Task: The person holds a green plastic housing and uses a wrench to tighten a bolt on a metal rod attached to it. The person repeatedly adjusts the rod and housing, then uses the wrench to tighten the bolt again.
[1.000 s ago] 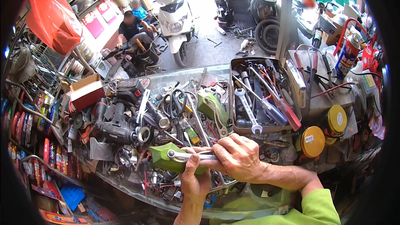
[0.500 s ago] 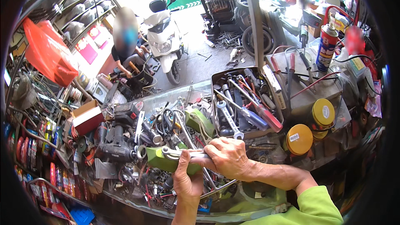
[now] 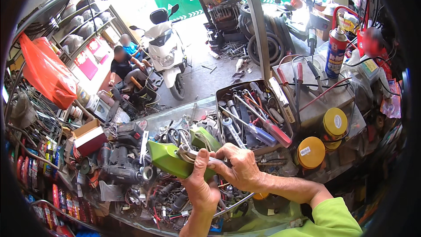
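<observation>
Head view shows a bright green plastic cover, glossy and wedge-shaped, held just below the middle of the frame over a workbench crowded with tools. A bent silver metal piece lies on its upper right end. The left hand comes up from the lower edge and grips the cover from beneath, thumb pressed on the metal piece. The right hand closes its fingers over the cover's right end, touching the left thumb.

One green cover is in the hands; a second green part lies just behind it on the bench. One open tool tray sits right of centre with wrenches and screwdrivers. Two round yellow tins rest at the right, and one spray can stands in the upper right. One white scooter is parked at upper centre, with two seated people to its left.

Compared with half a second ago, both hands keep the same grip, while the cover and the whole scene sit slightly further right and lower in the frame.
</observation>
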`<state>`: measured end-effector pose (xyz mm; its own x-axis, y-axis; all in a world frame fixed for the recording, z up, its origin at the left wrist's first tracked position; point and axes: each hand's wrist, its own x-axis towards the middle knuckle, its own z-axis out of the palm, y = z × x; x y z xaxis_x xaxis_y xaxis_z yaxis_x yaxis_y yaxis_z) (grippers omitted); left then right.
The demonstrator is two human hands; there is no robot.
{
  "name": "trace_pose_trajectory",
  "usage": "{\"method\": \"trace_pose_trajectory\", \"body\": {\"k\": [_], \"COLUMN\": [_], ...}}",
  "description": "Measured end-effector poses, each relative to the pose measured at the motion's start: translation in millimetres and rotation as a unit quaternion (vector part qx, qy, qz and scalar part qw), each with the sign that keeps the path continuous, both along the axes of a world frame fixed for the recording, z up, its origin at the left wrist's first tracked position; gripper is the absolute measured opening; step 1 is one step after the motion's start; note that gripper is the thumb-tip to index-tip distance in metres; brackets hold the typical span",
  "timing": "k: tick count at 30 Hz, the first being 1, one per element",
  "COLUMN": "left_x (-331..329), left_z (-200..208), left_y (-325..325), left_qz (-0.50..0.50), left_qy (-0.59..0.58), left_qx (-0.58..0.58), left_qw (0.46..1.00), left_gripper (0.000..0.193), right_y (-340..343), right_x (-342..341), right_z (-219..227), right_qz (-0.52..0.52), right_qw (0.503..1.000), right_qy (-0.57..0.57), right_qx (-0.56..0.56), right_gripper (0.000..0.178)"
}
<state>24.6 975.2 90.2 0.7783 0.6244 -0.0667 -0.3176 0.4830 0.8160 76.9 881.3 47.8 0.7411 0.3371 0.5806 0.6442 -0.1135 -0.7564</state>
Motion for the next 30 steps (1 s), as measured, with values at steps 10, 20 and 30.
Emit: {"method": "trace_pose_trajectory", "body": {"k": [10,20,30], "left_x": [11.7,12.1,9.8], "left_z": [1.6,8.0,1.1], "left_y": [1.3,-4.4,-2.5], "left_qz": [-0.015,-0.011,-0.021], "left_qy": [0.017,-0.023,-0.016], "left_qx": [0.057,0.102,0.048], "left_qw": [0.998,0.994,0.998], "left_gripper": [0.03,0.034,0.036], "right_y": [-0.2,-3.0,-5.8], "right_x": [10.6,10.9,9.8], "right_z": [-4.8,-1.8,1.0], "right_qz": [-0.011,-0.008,-0.011], "right_qw": [1.0,1.0,1.0], "right_qy": [-0.02,-0.014,-0.016], "right_qx": [0.013,0.017,0.015], "right_gripper": [0.035,0.032,0.031]}}
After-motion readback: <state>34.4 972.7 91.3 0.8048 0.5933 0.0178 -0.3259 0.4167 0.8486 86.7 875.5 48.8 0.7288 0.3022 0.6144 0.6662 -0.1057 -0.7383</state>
